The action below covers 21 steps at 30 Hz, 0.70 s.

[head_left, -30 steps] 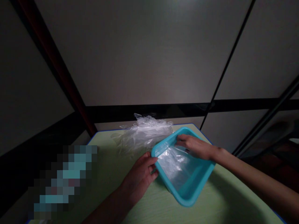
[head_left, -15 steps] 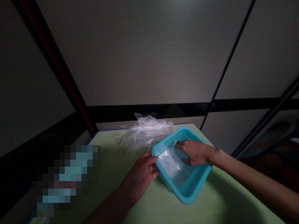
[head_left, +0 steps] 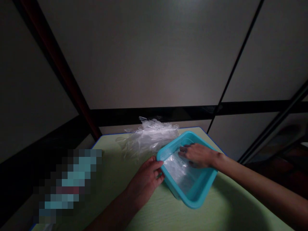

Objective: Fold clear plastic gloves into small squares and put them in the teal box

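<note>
While lined, teal tub [head_left: 192, 195] with clear bag [head_left: 178, 168]

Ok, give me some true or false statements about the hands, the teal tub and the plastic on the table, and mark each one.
1. The left hand grips the near-left rim of the square teal plastic tub. True.
2. The right hand rests outside the tub on the table. False: it reaches into the tub and lies on the clear plastic sheet inside it.
3. A crumpled heap of clear plastic bags lies behind the tub, at the far edge of the pale green table. True.
4. The tub is turned upside down. False: it stands open side up.
5. The tub is stacked on the heap of bags. False: it sits on the table beside the heap.
</note>
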### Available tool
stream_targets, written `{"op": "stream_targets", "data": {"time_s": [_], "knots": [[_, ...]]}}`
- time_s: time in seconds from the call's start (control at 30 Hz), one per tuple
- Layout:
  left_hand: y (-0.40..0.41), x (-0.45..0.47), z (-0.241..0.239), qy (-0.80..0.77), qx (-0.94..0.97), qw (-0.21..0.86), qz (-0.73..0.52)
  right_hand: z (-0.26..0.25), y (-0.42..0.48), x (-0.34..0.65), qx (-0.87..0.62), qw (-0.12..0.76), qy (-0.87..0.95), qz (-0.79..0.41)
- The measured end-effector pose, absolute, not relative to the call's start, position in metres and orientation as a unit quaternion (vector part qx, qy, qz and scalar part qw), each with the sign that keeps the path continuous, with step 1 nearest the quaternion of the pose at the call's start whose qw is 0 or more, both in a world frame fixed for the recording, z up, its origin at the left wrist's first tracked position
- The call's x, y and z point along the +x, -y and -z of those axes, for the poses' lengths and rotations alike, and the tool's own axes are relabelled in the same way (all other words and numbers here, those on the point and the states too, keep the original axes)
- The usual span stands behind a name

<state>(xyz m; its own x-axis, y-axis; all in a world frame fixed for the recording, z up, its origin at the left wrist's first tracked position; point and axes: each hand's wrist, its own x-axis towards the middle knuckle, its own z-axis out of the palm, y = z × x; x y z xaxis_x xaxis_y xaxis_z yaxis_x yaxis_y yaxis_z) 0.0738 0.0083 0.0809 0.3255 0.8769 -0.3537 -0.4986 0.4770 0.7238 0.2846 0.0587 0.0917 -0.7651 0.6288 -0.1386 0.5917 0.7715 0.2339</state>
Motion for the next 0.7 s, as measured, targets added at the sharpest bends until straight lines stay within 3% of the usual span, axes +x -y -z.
{"op": "stream_targets", "data": {"time_s": [0.37,0.7], "knots": [[-0.010,0.073,-0.084,-0.379,0.259,0.777,-0.432,-0.102,-0.063,0.290,0.361,0.090,-0.925,-0.080],[-0.013,0.067,-0.077,-0.364,0.262,0.789,-0.420,-0.133,-0.055,0.287,0.378,0.009,-0.921,0.094]]}}
